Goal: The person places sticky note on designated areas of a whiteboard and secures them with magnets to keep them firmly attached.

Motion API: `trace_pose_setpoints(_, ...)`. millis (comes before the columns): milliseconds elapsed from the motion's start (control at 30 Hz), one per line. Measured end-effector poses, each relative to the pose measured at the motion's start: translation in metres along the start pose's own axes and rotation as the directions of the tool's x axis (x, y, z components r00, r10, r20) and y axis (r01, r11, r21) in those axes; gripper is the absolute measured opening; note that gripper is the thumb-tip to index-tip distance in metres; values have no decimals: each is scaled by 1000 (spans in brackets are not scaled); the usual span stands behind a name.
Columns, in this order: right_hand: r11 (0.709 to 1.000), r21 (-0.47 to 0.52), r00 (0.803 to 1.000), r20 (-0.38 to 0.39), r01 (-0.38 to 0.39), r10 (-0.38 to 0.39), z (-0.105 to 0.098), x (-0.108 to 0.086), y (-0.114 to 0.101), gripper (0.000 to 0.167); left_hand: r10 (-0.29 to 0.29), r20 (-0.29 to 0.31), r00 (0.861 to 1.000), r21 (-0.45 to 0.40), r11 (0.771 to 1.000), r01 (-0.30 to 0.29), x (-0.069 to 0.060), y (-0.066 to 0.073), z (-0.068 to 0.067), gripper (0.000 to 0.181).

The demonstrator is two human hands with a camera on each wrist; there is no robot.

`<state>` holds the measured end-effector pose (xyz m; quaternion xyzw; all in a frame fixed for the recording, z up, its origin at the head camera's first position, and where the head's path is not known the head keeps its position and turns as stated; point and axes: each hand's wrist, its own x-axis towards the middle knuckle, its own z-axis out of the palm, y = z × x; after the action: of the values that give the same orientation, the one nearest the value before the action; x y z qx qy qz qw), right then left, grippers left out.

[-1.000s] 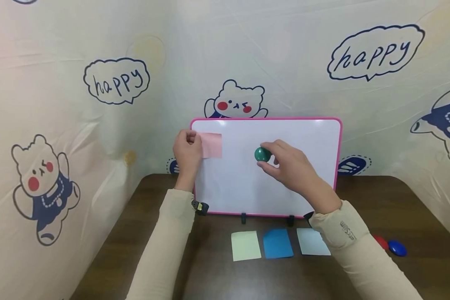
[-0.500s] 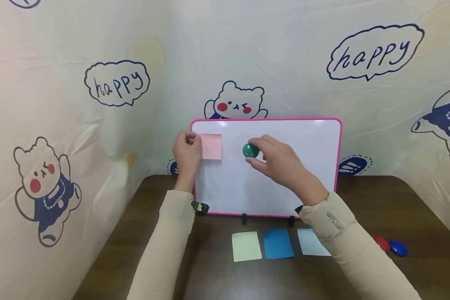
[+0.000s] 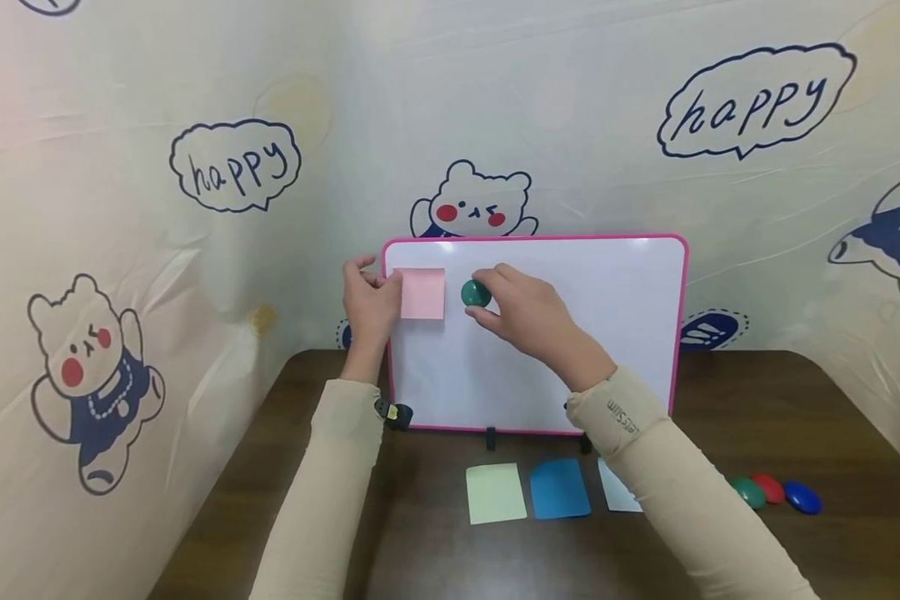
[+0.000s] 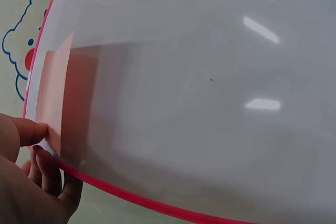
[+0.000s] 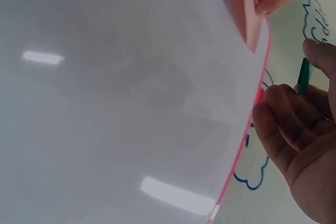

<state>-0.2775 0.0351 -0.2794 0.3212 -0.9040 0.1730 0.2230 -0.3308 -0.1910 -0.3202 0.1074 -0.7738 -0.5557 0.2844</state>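
Observation:
A pink sticky note (image 3: 422,293) lies against the upper left of a pink-framed whiteboard (image 3: 555,333). My left hand (image 3: 371,304) is at the note's left edge; in the left wrist view its thumb presses the folded-out note (image 4: 52,93) by the board's rim, other fingers curled behind the edge. Between thumb and forefinger, my right hand (image 3: 532,312) pinches a round green magnet (image 3: 476,293) just right of the note, apart from it. The right wrist view shows the green magnet (image 5: 303,76) edge-on in the fingers.
On the table (image 3: 420,550) before the board lie a pale green note (image 3: 496,493), a blue note (image 3: 560,488) and a light blue note (image 3: 619,487) partly under the right sleeve. Green (image 3: 750,492), red (image 3: 768,489) and blue (image 3: 802,497) magnets lie at the right.
My right hand has moved left and slightly up with the green magnet, closer to the pink note. The left hand stays at the note, its upper fingers slightly raised. Another green magnet has come into view.

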Motion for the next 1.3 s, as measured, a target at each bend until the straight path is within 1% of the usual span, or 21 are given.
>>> trace_pose_setpoints(100,1000,-6,999,38,-16,16,8,9,0,47,-7,17,1000,9,1000,7,2,1,-1,51)
trace_pose_setpoints(200,1000,-5,997,75,-21,21,14,19,-2,48,-2,25,1000,14,1000,2,3,1,-2,49)
trace_pose_setpoints(333,1000,-7,996,88,-4,4,19,31,-5,49,0,32,999,17,1000,0,2,0,-1,45)
trace_pose_setpoints(500,1000,-7,994,113,8,-7,27,45,-9,49,-1,56,998,35,999,-1,1,-2,-1,46)
trace_pose_setpoints(567,1000,-7,992,126,11,-10,31,51,-11,49,2,63,998,32,999,-4,0,-2,-1,45)
trace_pose_setpoints(700,999,-13,990,137,41,-38,37,63,-16,49,4,71,997,22,1000,-5,1,0,-4,42)
trace_pose_setpoints(833,997,-49,990,133,62,-55,42,76,-20,49,14,69,997,7,1000,-15,5,2,-6,41)
trace_pose_setpoints(933,996,-72,990,131,55,-45,45,82,-21,49,26,68,997,0,1000,-26,8,2,-7,40)
trace_pose_setpoints(1133,995,-94,992,126,34,-22,52,84,-21,45,18,76,997,16,1000,-19,7,-1,-8,39)
trace_pose_setpoints(1300,991,-123,995,86,55,-44,56,84,-20,43,12,76,997,12,1000,-13,6,0,-8,39)
